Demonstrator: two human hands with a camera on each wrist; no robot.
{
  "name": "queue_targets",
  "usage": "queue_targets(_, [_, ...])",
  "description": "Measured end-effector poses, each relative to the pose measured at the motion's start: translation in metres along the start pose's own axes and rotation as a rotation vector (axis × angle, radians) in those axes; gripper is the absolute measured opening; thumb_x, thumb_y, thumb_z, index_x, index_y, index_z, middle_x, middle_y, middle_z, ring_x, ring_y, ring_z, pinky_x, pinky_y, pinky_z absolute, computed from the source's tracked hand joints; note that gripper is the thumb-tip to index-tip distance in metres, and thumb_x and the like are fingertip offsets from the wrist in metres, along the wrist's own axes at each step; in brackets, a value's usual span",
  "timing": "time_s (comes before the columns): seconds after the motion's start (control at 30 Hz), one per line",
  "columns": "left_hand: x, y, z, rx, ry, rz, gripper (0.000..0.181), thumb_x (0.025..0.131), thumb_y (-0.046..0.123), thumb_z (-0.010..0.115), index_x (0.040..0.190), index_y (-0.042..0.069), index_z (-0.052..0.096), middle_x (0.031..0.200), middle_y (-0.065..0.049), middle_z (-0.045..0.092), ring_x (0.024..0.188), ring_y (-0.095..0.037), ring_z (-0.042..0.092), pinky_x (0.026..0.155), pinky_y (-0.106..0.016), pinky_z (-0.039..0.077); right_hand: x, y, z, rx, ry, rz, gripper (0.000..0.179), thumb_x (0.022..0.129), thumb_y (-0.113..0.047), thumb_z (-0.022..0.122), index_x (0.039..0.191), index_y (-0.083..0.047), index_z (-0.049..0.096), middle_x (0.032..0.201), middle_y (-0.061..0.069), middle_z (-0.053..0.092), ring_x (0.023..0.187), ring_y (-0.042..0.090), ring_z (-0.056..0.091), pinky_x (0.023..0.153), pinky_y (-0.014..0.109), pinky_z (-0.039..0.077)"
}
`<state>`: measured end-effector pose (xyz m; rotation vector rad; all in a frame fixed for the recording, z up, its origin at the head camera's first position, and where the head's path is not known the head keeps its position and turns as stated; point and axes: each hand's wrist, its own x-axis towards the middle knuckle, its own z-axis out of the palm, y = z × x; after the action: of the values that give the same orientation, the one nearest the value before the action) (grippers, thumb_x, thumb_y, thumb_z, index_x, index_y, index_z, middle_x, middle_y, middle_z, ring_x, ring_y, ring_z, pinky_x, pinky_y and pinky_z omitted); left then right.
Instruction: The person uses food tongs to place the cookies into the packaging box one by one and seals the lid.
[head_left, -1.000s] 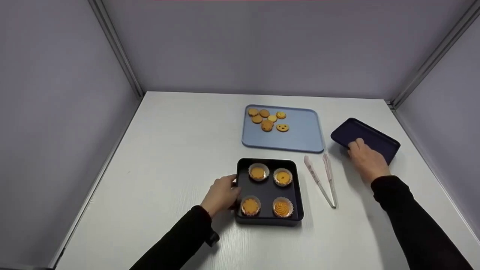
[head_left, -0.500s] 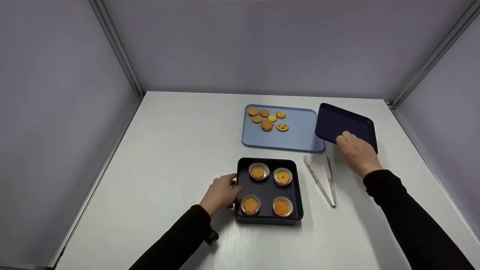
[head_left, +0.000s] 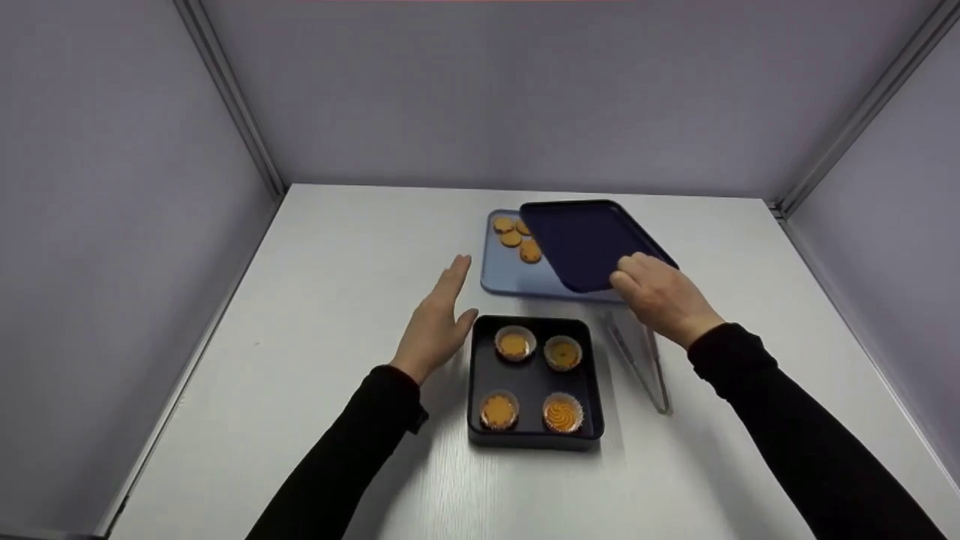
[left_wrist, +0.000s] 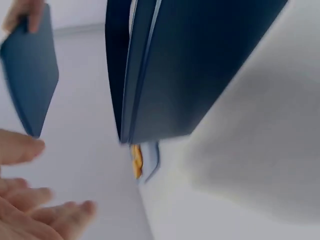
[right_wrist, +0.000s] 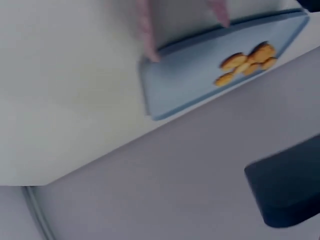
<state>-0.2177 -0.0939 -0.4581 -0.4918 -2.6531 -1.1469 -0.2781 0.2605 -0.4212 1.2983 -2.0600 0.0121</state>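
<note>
In the head view my right hand (head_left: 664, 298) grips the near edge of a dark navy lid (head_left: 585, 244) and holds it tilted in the air, where it covers part of the blue tray. My left hand (head_left: 435, 322) is raised beside the black square box (head_left: 536, 382), fingers straight and thumb spread, holding nothing. Inside that box sit several cookies in paper cups, one of them a swirled cookie (head_left: 562, 415). The left wrist view has the box wall (left_wrist: 185, 65) close by, with the lid (left_wrist: 32, 75) hanging past the left fingers (left_wrist: 65, 215).
Loose cookies (head_left: 511, 238) lie on the light blue tray (head_left: 499, 281) at the back. Tongs with pink grips (head_left: 634, 360) rest on the white table (head_left: 337, 300), right of the box. Grey panels (head_left: 487, 97) stand behind and at both sides.
The right hand has lifted the lid and carried it leftward from the table's right side to above the blue tray. My left hand has let go of the box's side and risen.
</note>
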Motion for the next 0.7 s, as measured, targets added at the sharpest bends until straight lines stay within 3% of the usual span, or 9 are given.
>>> queue_targets(0.07, [0.009, -0.002, -0.002, 0.037, 0.001, 0.068, 0.087, 0.096, 0.004, 0.069, 0.165, 0.015, 0.017, 0.17, -0.014, 0.015, 0.155, -0.039, 0.016, 0.119, -0.048, 0.034, 0.01, -0.006, -0.001, 0.014, 0.005, -0.036, 0.02, 0.089, 0.013, 0.051, 0.084, -0.003, 0.041, 0.08, 0.006, 0.036, 0.068, 0.022, 0.032, 0.06, 0.033, 0.026])
queue_targets(0.13, [0.016, -0.004, -0.005, 0.077, 0.009, 0.113, 0.091, 0.095, 0.004, 0.071, 0.166, 0.018, 0.016, 0.172, -0.013, 0.005, 0.155, -0.043, 0.006, 0.117, -0.05, 0.036, 0.02, -0.012, -0.001, 0.03, 0.025, -0.075, 0.019, 0.089, 0.012, 0.052, 0.084, -0.003, 0.043, 0.081, 0.006, 0.039, 0.069, 0.022, 0.034, 0.06, 0.033, 0.028])
queue_targets(0.2, [0.021, -0.007, -0.007, 0.105, 0.028, 0.133, 0.087, 0.095, 0.006, 0.072, 0.165, 0.018, 0.022, 0.172, -0.012, 0.005, 0.155, -0.043, 0.004, 0.117, -0.05, 0.037, 0.028, -0.017, -0.002, 0.052, 0.04, -0.11, 0.016, 0.094, 0.009, 0.053, 0.086, -0.003, 0.045, 0.082, 0.006, 0.041, 0.071, 0.022, 0.035, 0.061, 0.034, 0.03])
queue_targets(0.3, [0.024, -0.012, -0.01, 0.096, 0.082, 0.157, 0.063, 0.095, 0.006, 0.071, 0.152, 0.009, 0.046, 0.168, -0.015, 0.022, 0.155, -0.043, 0.013, 0.119, -0.048, 0.034, 0.038, -0.024, -0.004, 0.103, 0.065, -0.142, 0.014, 0.103, 0.001, 0.051, 0.089, -0.002, 0.047, 0.084, 0.006, 0.043, 0.073, 0.022, 0.038, 0.063, 0.034, 0.032])
queue_targets(0.4, [0.025, -0.018, -0.013, 0.013, 0.152, 0.168, 0.033, 0.095, 0.003, 0.07, 0.127, 0.003, 0.065, 0.157, -0.018, 0.045, 0.151, -0.039, 0.028, 0.12, -0.042, 0.032, 0.043, -0.028, -0.007, 0.183, 0.072, -0.119, 0.016, 0.107, -0.011, 0.049, 0.093, -0.002, 0.049, 0.087, 0.006, 0.045, 0.076, 0.021, 0.042, 0.064, 0.034, 0.036])
queue_targets(0.53, [0.026, -0.021, -0.017, -0.182, 0.204, 0.159, 0.012, 0.092, 0.0, 0.072, 0.103, 0.001, 0.07, 0.131, -0.017, 0.068, 0.14, -0.032, 0.049, 0.114, -0.036, 0.041, 0.046, -0.029, -0.01, 0.296, 0.096, -0.02, 0.017, 0.108, -0.017, 0.047, 0.099, -0.003, 0.051, 0.091, 0.007, 0.05, 0.08, 0.022, 0.047, 0.067, 0.034, 0.043])
queue_targets(0.63, [0.025, -0.019, -0.019, -0.345, 0.191, 0.098, 0.01, 0.091, 0.006, 0.075, 0.1, 0.004, 0.07, 0.118, -0.011, 0.075, 0.131, -0.024, 0.06, 0.109, -0.035, 0.046, 0.047, -0.029, -0.01, 0.402, 0.117, 0.065, 0.008, 0.103, -0.009, 0.057, 0.101, -0.003, 0.052, 0.092, 0.008, 0.052, 0.082, 0.022, 0.05, 0.071, 0.032, 0.046])
queue_targets(0.7, [0.024, -0.018, -0.021, -0.441, 0.18, 0.042, 0.011, 0.091, 0.009, 0.077, 0.1, 0.006, 0.071, 0.116, -0.007, 0.076, 0.125, -0.019, 0.064, 0.108, -0.034, 0.048, 0.046, -0.028, -0.01, 0.467, 0.125, 0.122, 0.013, 0.096, 0.0, 0.065, 0.102, -0.002, 0.053, 0.092, 0.009, 0.054, 0.082, 0.02, 0.052, 0.072, 0.03, 0.046])
